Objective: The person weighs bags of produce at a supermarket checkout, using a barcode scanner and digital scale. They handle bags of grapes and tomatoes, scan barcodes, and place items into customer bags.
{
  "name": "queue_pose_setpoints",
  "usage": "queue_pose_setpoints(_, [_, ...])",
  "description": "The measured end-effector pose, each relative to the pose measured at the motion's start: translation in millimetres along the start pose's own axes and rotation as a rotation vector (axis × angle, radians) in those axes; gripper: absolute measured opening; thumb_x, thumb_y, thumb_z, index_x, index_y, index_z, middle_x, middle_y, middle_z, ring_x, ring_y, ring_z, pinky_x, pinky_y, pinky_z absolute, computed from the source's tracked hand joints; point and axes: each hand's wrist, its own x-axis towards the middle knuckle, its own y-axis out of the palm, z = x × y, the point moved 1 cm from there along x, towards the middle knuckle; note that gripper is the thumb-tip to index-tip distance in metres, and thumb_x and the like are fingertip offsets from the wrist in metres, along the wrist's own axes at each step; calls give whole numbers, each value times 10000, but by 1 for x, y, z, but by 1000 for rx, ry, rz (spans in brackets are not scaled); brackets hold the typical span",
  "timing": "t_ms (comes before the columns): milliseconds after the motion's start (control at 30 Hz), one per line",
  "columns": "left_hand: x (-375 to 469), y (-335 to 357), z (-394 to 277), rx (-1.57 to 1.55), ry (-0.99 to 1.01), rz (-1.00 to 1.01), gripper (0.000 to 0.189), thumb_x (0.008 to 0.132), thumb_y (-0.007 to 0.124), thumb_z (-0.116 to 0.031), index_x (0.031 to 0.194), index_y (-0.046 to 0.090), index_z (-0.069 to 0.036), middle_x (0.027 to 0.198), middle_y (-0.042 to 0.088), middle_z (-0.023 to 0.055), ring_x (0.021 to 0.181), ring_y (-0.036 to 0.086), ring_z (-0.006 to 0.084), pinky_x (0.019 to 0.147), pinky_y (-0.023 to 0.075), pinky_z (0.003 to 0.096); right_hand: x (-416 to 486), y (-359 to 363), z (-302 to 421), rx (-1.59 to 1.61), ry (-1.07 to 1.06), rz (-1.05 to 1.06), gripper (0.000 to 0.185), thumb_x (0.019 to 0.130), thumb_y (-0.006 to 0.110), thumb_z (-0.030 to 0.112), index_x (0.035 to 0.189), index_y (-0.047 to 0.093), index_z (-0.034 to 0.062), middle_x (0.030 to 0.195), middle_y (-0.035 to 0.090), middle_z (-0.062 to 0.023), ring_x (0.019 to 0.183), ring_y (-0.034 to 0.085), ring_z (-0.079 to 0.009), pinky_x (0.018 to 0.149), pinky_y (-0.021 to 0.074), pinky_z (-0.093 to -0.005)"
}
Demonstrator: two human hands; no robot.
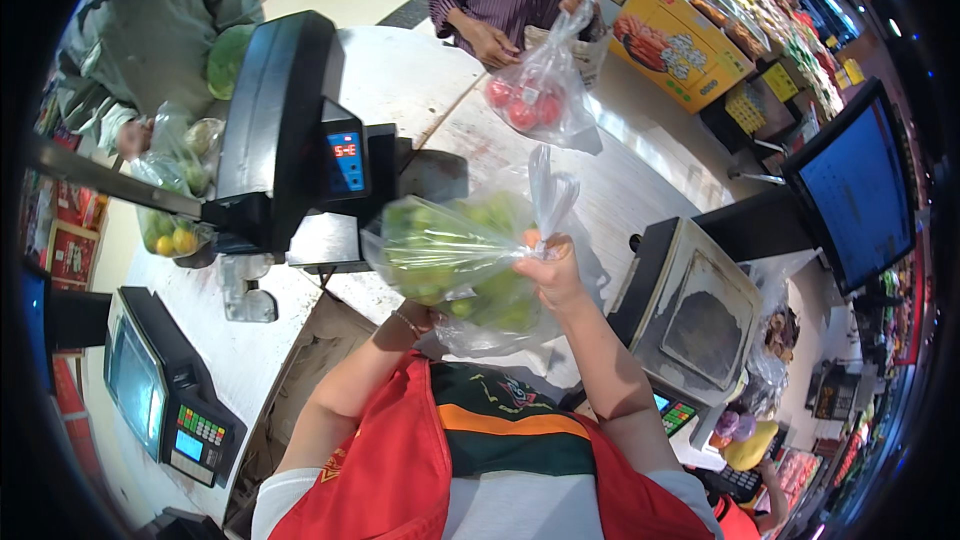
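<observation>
A clear plastic bag [450, 259] full of round green fruit or vegetables is held over the counter in front of me. My right hand [553, 270] grips its twisted neck, and the loose plastic ends stick up above my fingers. My left hand [421, 313] is at the near underside of the bag, a beaded bracelet on its wrist. Its fingers are mostly hidden by the bag, so I cannot tell whether they grip it.
Left of the bag stand a black machine with a lit display [281, 127] and a keypad scale [161, 390]. A flat-topped scale [697, 315] and a monitor [855, 184] are on the right. Across the white counter [405, 75], a person holds a bag of red produce [529, 101]. Another person stands far left.
</observation>
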Motion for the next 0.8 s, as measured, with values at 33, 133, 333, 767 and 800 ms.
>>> queue_pose_setpoints(33, [-12, -4, -2, -5, 3, -38, 234, 896, 533, -282, 957, 592, -64, 582, 494, -11, 398, 356, 65, 371, 302, 218, 1, -6, -9, -1, 32, -6, 150, 682, 703, 22, 811, 630, 47, 761, 580, 40, 694, 519, -46, 617, 413, -225])
queue_pose_setpoints(133, [-38, -5, -5, 11, 68, -166, 271, 939, 473, -311, 855, 575, -76, 487, 381, -35, 375, 295, 66, 354, 259, 200, 9, -26, -19, -203, 129, 61, 105, 686, 699, 39, 760, 626, 51, 725, 565, 55, 676, 497, -35, 602, 394, -224])
queue_pose_setpoints(333, [-43, 61, -30, 683, 759, -406, 277, 954, 489, -294, 826, 594, -72, 494, 392, -50, 398, 335, 43, 381, 260, 209, 0, -45, -4, -508, 116, 201, 131, 691, 674, 62, 667, 547, 45, 598, 462, 54, 572, 435, -35, 518, 334, -227])
queue_pose_setpoints(767, [-85, 199, -14, 1056, 934, -94, 219, 944, 506, -211, 792, 569, -67, 587, 300, -104, 531, 230, 14, 484, 178, 202, -35, -67, -3, -1588, -245, -192, 542, 718, 678, 181, 1220, 491, 105, 1322, 410, -105, 1186, 417, -279, 944, 394, -416])
queue_pose_setpoints(800, [-86, 197, -17, 1039, 890, -65, 223, 935, 516, -213, 792, 572, -52, 617, 348, -85, 560, 278, 29, 511, 204, 207, -41, -77, -5, -1655, -246, -321, 553, 715, 684, 188, 1225, 489, 102, 1325, 409, -111, 1198, 409, -283, 943, 394, -419])
